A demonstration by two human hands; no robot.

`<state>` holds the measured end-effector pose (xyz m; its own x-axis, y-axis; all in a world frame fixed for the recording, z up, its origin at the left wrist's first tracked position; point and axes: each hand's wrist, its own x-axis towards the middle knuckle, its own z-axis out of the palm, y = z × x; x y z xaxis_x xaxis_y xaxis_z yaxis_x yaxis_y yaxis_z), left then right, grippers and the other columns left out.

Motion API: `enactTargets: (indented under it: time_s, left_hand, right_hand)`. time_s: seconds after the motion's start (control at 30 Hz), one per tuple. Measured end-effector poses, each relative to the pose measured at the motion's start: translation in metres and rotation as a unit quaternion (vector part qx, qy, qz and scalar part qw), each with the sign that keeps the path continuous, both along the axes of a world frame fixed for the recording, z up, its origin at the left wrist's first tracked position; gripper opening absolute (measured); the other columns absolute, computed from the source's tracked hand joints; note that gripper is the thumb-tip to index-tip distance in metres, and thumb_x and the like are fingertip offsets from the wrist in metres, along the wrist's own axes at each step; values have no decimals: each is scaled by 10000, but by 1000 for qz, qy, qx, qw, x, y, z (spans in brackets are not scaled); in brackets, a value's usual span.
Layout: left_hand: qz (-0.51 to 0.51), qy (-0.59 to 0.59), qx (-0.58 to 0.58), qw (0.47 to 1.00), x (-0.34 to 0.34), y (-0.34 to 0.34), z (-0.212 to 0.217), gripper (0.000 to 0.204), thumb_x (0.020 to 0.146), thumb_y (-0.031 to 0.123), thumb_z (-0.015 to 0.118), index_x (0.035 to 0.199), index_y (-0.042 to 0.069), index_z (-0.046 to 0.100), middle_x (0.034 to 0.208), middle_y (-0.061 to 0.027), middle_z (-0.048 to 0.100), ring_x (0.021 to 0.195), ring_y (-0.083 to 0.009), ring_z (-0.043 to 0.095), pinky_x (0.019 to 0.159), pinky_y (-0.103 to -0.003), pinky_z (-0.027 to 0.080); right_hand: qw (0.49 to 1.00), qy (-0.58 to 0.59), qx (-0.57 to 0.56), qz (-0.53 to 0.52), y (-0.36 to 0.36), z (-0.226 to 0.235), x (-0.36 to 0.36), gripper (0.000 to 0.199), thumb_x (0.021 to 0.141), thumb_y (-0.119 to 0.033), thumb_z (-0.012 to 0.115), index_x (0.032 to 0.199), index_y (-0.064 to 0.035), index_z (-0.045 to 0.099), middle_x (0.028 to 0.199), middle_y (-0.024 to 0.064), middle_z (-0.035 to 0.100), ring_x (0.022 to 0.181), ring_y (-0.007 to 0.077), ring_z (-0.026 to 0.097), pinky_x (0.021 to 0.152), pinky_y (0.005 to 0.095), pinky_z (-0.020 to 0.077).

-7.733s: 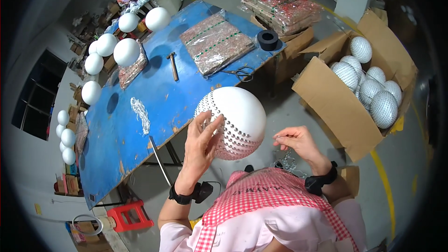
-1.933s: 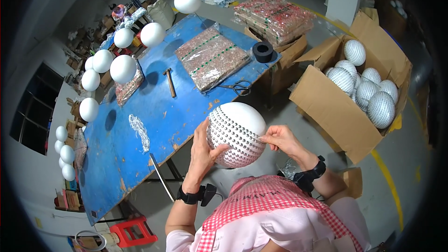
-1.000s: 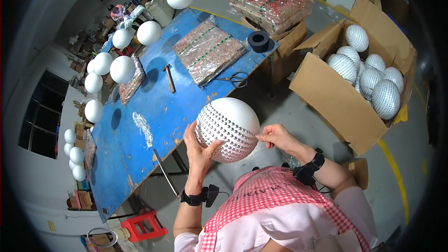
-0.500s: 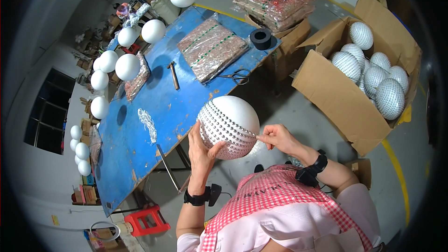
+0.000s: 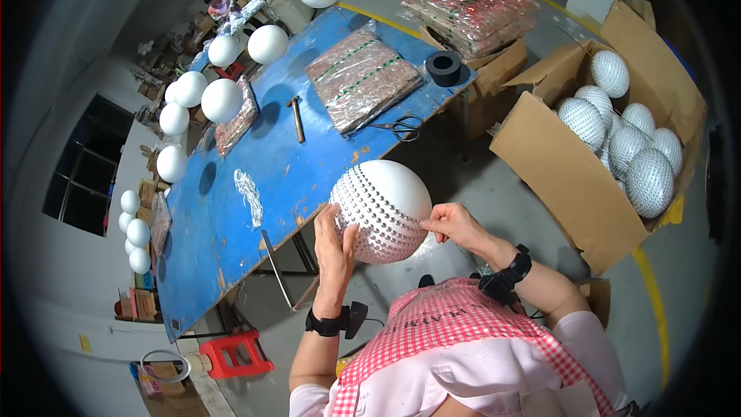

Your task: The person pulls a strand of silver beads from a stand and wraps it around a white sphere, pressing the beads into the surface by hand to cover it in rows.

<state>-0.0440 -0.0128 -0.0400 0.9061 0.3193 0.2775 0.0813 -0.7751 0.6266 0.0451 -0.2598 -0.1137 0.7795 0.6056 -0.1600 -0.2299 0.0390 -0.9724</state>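
A large white ball (image 5: pixel 397 185) is held in front of my apron, beside the table's near edge. Rows of small silver beads (image 5: pixel 370 212) wrap its left and lower parts, while its upper right is bare white. My left hand (image 5: pixel 333 251) supports the ball from the left, fingers behind it and thumb on the beaded side. At the ball's right edge, my right hand (image 5: pixel 455 226) is closed in a pinch where a bead row ends; the bead string between the fingertips is barely visible.
The blue table (image 5: pixel 285 177) carries a hammer (image 5: pixel 296 120), scissors (image 5: pixel 401 128), black tape roll (image 5: pixel 443 68), wrapped flat pack (image 5: pixel 363 77), silver strand bundle (image 5: pixel 248 197) and white balls (image 5: pixel 221 100). An open carton (image 5: pixel 571 177) of beaded balls stands right. A red stool (image 5: pixel 235 354) is lower left.
The view has shifted slightly, moving the surroundings right in the picture. My left thumb has lifted higher along the beads. The right-hand pinch stays at the ball's right edge.
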Motion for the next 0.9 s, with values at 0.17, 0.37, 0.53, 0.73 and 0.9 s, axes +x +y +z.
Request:
enactTargets:
  time_s: [0.17, 0.37, 0.53, 0.73, 0.9]
  left_hand:
    - [-92, 24, 107, 990, -3, -3, -3, 1100, 680, 539, 794, 1444, -57, 274, 1445, -294, 361, 1339, -446, 356, 1090, -475, 315]
    - [-32, 5, -86, 996, -5, -1, 4, 990, 692, 340, 852, 1477, 105, 295, 1492, -290, 280, 1382, -410, 323, 1102, -445, 341]
    - [-6, -42, -21, 999, -14, -6, 1, 795, 765, 247, 800, 1424, 58, 397, 1377, -281, 383, 1256, -389, 450, 1017, -448, 414]
    - [-29, -44, 138, 989, -18, -23, 0, 1055, 684, 431, 828, 1483, 36, 263, 1449, -277, 339, 1330, -422, 378, 1072, -487, 357]
    - [-27, -72, 115, 990, -18, -16, -2, 1059, 644, 448, 843, 1458, 22, 316, 1409, -315, 371, 1309, -474, 378, 1069, -515, 339]
  right_hand:
    - [999, -7, -42, 13, -2, 4, -2, 248, 883, -227, 696, 749, -32, 623, 587, 0, 586, 525, 64, 538, 488, 215, 408]
    - [998, -18, -46, 31, 1, 9, -1, 254, 916, -232, 673, 751, -48, 616, 604, -15, 580, 548, 63, 527, 521, 215, 413]
    - [999, 6, -27, 32, 6, 17, -9, 248, 925, -235, 664, 753, -64, 614, 609, -19, 577, 537, 57, 521, 513, 198, 400]
    - [998, 23, -44, 32, 2, 32, -22, 291, 931, -238, 650, 709, -58, 596, 579, -28, 549, 526, 43, 494, 492, 195, 374]
    - [998, 39, -23, 54, 4, 42, -31, 299, 940, -246, 636, 708, -62, 594, 589, -30, 550, 535, 41, 496, 498, 193, 377]
